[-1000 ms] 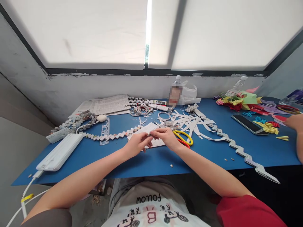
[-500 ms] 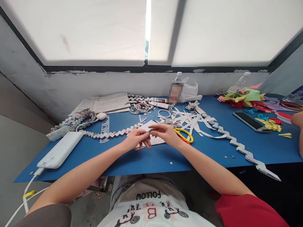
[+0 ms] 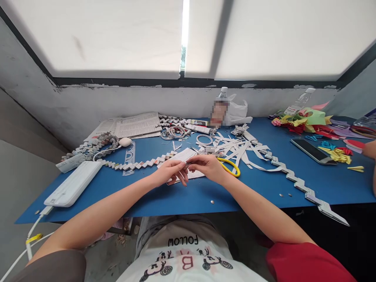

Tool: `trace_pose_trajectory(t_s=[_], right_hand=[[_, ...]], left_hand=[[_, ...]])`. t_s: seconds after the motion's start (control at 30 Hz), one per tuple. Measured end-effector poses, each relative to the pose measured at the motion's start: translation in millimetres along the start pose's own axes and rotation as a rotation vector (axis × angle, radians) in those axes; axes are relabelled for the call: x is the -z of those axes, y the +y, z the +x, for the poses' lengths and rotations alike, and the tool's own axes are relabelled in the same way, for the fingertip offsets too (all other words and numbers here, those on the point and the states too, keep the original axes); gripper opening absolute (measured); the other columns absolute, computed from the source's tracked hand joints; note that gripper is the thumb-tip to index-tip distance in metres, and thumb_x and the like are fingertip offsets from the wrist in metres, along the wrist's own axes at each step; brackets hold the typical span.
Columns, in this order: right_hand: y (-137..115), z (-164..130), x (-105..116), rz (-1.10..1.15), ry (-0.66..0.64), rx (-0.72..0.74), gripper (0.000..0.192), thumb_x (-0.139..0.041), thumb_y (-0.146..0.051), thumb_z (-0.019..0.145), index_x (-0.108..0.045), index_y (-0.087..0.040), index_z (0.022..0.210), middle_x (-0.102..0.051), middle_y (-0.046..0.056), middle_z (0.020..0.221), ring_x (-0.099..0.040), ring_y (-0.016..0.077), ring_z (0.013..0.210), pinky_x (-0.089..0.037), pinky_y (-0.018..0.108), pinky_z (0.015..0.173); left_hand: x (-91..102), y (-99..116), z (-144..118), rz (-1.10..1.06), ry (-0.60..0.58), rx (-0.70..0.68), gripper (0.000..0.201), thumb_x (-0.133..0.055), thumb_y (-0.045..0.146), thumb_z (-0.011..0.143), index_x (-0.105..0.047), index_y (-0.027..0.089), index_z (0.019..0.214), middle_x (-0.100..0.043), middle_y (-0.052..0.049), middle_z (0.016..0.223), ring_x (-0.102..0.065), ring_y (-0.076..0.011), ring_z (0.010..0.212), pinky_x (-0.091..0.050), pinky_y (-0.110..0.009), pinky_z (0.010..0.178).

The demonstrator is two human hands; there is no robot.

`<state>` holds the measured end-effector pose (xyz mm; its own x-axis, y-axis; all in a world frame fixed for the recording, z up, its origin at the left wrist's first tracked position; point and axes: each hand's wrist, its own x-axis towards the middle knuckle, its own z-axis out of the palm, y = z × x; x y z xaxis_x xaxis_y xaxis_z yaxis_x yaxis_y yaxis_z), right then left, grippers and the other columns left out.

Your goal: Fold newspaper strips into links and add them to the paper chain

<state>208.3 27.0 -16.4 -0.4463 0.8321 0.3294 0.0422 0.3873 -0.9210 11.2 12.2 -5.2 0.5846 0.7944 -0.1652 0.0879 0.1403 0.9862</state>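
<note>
Blue tabletop (image 3: 182, 201) spread smooth beneath pale blinds (image 3: 117, 39) — at frame centre, the left hand (image 3: 170, 172) and right hand (image 3: 207, 168) pinched a small paper piece (image 3: 186, 166); a zigzag paper chain (image 3: 299, 182) trailed lower right

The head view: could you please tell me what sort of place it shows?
Probably a craft corner, though home or workshop I cannot tell: the table bears paper strips, a folded chain and scissors.

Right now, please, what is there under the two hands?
Printed paper lies beneath the left hand and right hand, on the blue table. Its far part and near edge show; the hands cover its middle, so anything there is hidden.
</note>
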Motion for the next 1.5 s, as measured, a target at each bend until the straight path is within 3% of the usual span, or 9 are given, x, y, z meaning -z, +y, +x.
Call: trace_pose_trajectory(t_s=[0.2,0.43,0.73,0.83,0.97,1.1,1.23,1.37,1.5], right_hand=[[1.0,-1.5,-2.0,-0.054,0.064,-0.003,0.028,-0.074,-0.037,0.072,-0.073,-0.017,0.092,-0.071,0.004,0.074,-0.066,0.0159,0.062,-0.059,0.031,0.064],[0.5,-4.2,-2.6,0.006,0.047,-0.042,0.025,-0.076,-0.036,0.069,-0.073,-0.017,0.085,-0.072,0.003,0.070,-0.068,0.0176,0.064,-0.059,0.032,0.067],[2.7,-4.0,-4.2,-0.250,-0.106,-0.139,0.021,-0.067,-0.032,0.078,-0.074,-0.019,0.092,-0.074,0.006,0.084,-0.067,0.0186,0.074,-0.055,0.030,0.068],[5.0,-0.9,-3.3,-0.147,-0.051,-0.173,0.023,-0.066,-0.033,0.078,-0.073,-0.018,0.093,-0.073,0.006,0.082,-0.064,0.0149,0.066,-0.053,0.028,0.062],[9.5,4.9,-0.7,0.032,0.009,-0.245,0.026,-0.069,-0.032,0.075,-0.073,-0.017,0.096,-0.072,0.005,0.077,-0.057,0.0109,0.057,-0.048,0.022,0.049],[9.9,8.2,-0.3,0.154,0.036,-0.393,0.020,-0.071,-0.025,0.070,-0.072,-0.017,0.088,-0.072,0.005,0.077,-0.062,0.0110,0.059,-0.050,0.021,0.051],[6.1,10.2,-1.0,0.223,0.088,-0.461,0.012,-0.072,-0.018,0.068,-0.069,-0.015,0.080,-0.072,0.005,0.077,-0.067,0.0128,0.063,-0.054,0.022,0.057],[8.8,12.9,-0.8,0.252,0.160,-0.523,0.011,-0.073,-0.022,0.071,-0.065,-0.014,0.074,-0.070,0.005,0.069,-0.068,0.0142,0.061,-0.056,0.023,0.057],[18.2,13.4,-0.1,0.235,0.168,-0.494,0.022,-0.080,-0.025,0.065,-0.064,-0.013,0.073,-0.069,0.005,0.069,-0.068,0.0139,0.062,-0.057,0.022,0.057]], left_hand=[[-1.4,0.6,-0.9,0.013,0.018,-0.032,0.044,-0.058,0.059,0.081,-0.047,0.018,0.073,-0.049,0.005,0.052,-0.057,-0.0106,0.039,-0.023,-0.017,0.031],[1.1,-1.7,-2.4,0.138,0.084,-0.060,0.042,-0.057,0.057,0.082,-0.050,0.018,0.068,-0.040,0.007,0.044,-0.040,-0.0068,0.031,-0.027,-0.020,0.034],[12.4,-4.5,1.2,0.716,0.110,-0.147,0.041,-0.047,0.048,0.087,-0.059,0.017,0.064,-0.048,0.003,0.048,-0.044,-0.0109,0.048,-0.032,-0.023,0.048],[26.5,-1.6,8.1,0.850,0.245,-0.208,0.042,-0.040,0.046,0.091,-0.067,0.017,0.077,-0.059,-0.001,0.064,-0.054,-0.0153,0.063,-0.041,-0.025,0.060],[49.2,-0.9,22.7,1.047,0.525,-0.153,0.038,-0.039,0.035,0.092,-0.066,0.017,0.112,-0.063,-0.011,0.115,-0.060,-0.0243,0.102,-0.045,-0.033,0.090],[57.9,-5.4,34.0,1.253,0.444,0.013,0.043,-0.043,0.034,0.092,-0.057,0.016,0.128,-0.050,-0.016,0.139,-0.047,-0.0326,0.127,-0.038,-0.042,0.103],[54.1,-3.5,36.8,1.245,0.430,-0.016,0.033,-0.046,0.025,0.090,-0.061,0.020,0.119,-0.060,-0.011,0.128,-0.057,-0.0282,0.115,-0.044,-0.037,0.094],[52.9,7.4,37.6,1.103,0.533,-0.073,0.024,-0.048,0.020,0.088,-0.062,0.022,0.108,-0.071,-0.008,0.105,-0.065,-0.0242,0.094,-0.047,-0.031,0.075],[54.6,26.2,37.4,0.875,0.670,-0.240,0.027,-0.049,0.020,0.087,-0.061,0.020,0.111,-0.071,-0.006,0.092,-0.064,-0.0181,0.072,-0.046,-0.027,0.063]])
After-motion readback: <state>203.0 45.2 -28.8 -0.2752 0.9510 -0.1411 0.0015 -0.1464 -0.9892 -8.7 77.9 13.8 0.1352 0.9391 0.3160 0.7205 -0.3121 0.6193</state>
